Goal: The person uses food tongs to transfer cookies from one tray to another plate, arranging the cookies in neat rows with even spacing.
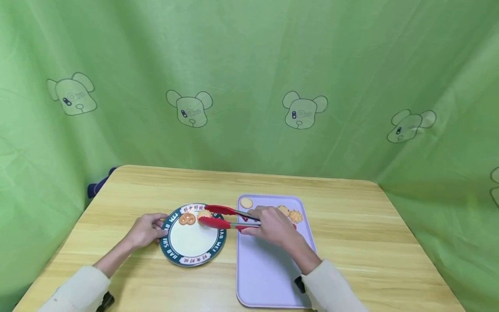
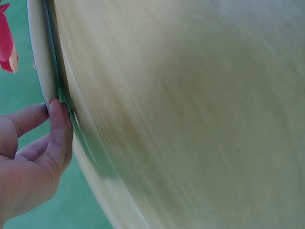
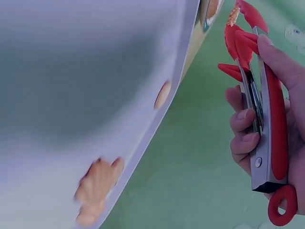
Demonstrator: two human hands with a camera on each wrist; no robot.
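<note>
My left hand [image 1: 144, 229] pinches the left rim of a round white plate [image 1: 191, 242] with a dark green lettered border. The left wrist view shows the thumb and fingers on the plate's edge [image 2: 44, 57]. A pretzel-shaped cookie [image 1: 187, 219] lies near the plate's far side. My right hand [image 1: 273, 225] grips red-and-metal tongs [image 1: 220, 222], which reach left over the plate. Between the tongs' red tips is a golden cookie [image 1: 204, 215], also visible in the right wrist view as a ridged cookie [image 3: 233, 15]. Whether it touches the plate I cannot tell.
A lilac tray [image 1: 259, 273] lies right of the plate, under my right hand. On its far part are a round pale cookie [image 1: 246, 203], a dotted cookie [image 1: 283, 210] and a flower-shaped cookie [image 1: 296, 216]. Behind the wooden table [image 1: 351, 225] hangs a green curtain [image 1: 241, 138].
</note>
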